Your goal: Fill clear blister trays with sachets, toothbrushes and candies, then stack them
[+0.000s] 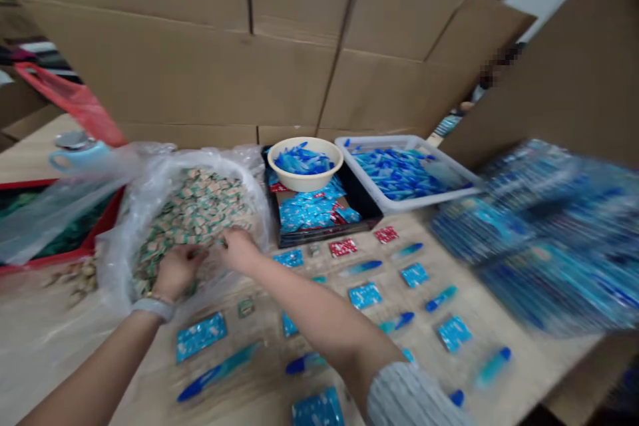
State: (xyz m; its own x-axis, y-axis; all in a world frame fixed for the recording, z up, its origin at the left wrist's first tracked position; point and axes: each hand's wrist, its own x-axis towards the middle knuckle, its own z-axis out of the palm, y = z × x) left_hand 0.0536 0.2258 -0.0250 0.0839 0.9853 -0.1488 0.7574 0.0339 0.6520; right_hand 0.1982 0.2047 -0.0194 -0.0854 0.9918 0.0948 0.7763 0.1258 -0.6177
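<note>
A clear plastic bag [259, 196], its mouth spread wide, holds a heap of small tan-and-green pieces [204, 203]. My left hand [178, 269] is over the heap's near side, fingers closed; whatever they pinch is hidden. Just to its right, my right hand [240, 249] pinches what looks like one small tan-and-green piece at the fingertips. In front of me lie rows of blue-and-teal pen-like sticks [219, 371], blue patterned packets [201, 337] and red patterned packets [343, 247]. A single small tan-and-green piece [245, 307] rests beside a blue packet.
Behind stand a black tray [327, 233] of packets, a cream bowl [305, 181] and a white bin [424, 200] of blue pieces. Blurred packaged blue sticks [554, 279] pile up at right. A red-rimmed tray [107, 229] and light-blue cup [80, 156] are left; cardboard [200, 80] walls the back.
</note>
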